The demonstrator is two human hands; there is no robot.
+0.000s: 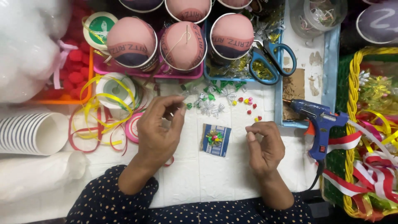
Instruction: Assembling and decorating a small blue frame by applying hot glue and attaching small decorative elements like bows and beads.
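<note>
My left hand [159,132] pinches thumb to forefinger; any content is too small to tell. My right hand [265,145] is loosely curled, holding nothing visible. Between them lies a small blue card [216,141] bearing a multicoloured foil bow. Far of it: silver bows [209,107], pink-covered cups [182,45], blue scissors [271,62]. Right: blue glue gun [319,120].

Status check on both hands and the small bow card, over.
Left hand pinched above silver bows. Right hand pinched, apparently empty. Bow card lies between them, untouched. Glue gun at right.
</note>
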